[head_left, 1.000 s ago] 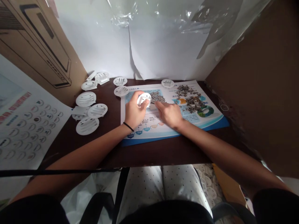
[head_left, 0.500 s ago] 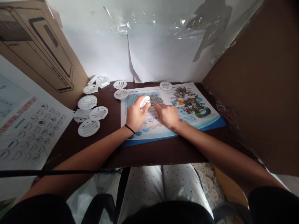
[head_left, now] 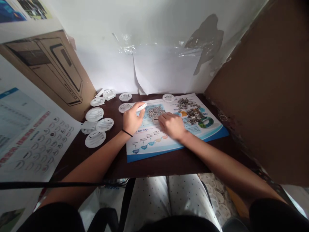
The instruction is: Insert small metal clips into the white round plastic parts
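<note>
Several white discs lie left of the fingers; left hand pinches a disc narrowly; right fingertips rest beside remaining metal scraps.

Over on the left, a white poster printed with rows of round icons leans on a tan cardboard box; up top, crinkled clear plastic sheeting hangs on white paper, and a brown cardboard panel walls the right!
</note>
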The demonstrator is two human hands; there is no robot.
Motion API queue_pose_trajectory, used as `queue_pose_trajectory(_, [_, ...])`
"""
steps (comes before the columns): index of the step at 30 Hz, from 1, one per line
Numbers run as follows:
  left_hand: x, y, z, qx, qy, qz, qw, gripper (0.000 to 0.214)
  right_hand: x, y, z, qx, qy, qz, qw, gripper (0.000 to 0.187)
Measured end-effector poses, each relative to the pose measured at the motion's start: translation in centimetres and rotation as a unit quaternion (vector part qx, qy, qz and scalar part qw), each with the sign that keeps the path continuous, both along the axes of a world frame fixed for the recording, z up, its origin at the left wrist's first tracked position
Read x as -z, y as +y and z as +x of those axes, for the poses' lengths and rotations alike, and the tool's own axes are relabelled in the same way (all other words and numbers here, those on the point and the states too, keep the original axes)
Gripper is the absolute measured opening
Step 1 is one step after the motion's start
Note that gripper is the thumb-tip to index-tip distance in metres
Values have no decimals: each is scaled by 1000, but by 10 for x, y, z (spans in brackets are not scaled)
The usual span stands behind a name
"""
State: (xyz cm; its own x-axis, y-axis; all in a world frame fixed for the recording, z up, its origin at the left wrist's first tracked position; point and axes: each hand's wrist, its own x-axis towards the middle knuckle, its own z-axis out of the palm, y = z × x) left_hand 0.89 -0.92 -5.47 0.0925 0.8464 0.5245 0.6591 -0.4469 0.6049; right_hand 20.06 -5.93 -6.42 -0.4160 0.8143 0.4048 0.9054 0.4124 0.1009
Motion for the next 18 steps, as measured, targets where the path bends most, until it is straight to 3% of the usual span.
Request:
queue_pose_trajectory(4, [0,3,-3,-18,97,-57,994,28,2,1,3,22,-2,-7,1000,27])
queue_pose_trajectory(14, [8,4,-2,36,143,-7,989,32,0,1,5,16,7,-51,999,26])
queue_pose_trajectory(18, [6,2,-1,47,142,-25,988,35,-30,-14,-2,-18,102,-42,994,31])
